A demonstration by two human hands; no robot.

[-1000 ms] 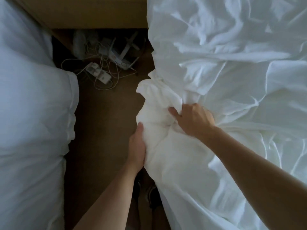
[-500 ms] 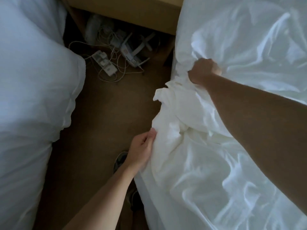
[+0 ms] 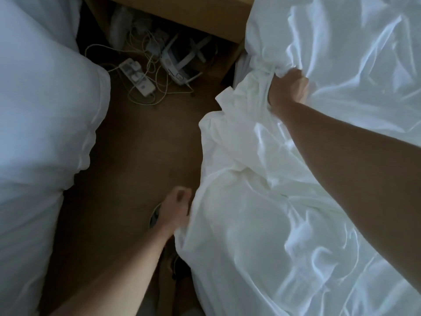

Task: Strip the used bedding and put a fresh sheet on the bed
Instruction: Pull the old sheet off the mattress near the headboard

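Note:
A crumpled white sheet (image 3: 262,201) covers the bed on the right and hangs over its left edge. My right hand (image 3: 288,90) reaches far up the bed and grips a bunched fold of the sheet near the top corner. My left hand (image 3: 175,210) is low at the bed's edge, fingers curled, pinching the hanging edge of the same sheet. The fingertips of both hands are partly buried in cloth.
A second bed with white bedding (image 3: 41,133) fills the left side. Brown carpet (image 3: 136,144) forms a narrow aisle between the beds. A power strip (image 3: 136,76), tangled cables and a white router (image 3: 177,67) lie under a wooden nightstand (image 3: 193,17). My shoe (image 3: 156,215) shows below my left hand.
My right hand has moved from the bunched sheet near my left hand up to the bed's top corner and gripped the sheet there. My left hand has dropped lower along the edge.

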